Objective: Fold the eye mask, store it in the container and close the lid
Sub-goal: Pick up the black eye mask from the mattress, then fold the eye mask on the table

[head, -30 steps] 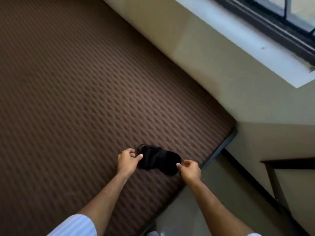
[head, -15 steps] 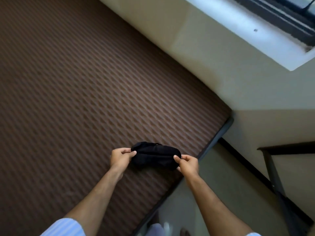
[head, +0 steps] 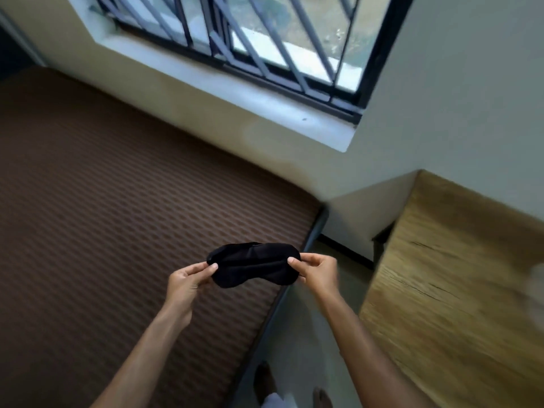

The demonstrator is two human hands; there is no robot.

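A black eye mask (head: 253,264) hangs stretched flat between both hands, lifted off the brown mattress (head: 117,219) near its right corner. My left hand (head: 190,278) pinches the mask's left end between thumb and fingers. My right hand (head: 316,270) pinches its right end the same way. No container or lid is visible in this view.
A wooden table top (head: 459,290) fills the right side, with a blurred pale object (head: 537,273) at its far right edge. A barred window (head: 265,39) with a pale sill sits above the mattress. Bare feet (head: 265,381) stand on the floor strip between bed and table.
Both hands took the mask by its ends and lifted it off the mattress. The view swung up and right, bringing the window and wooden table into sight.
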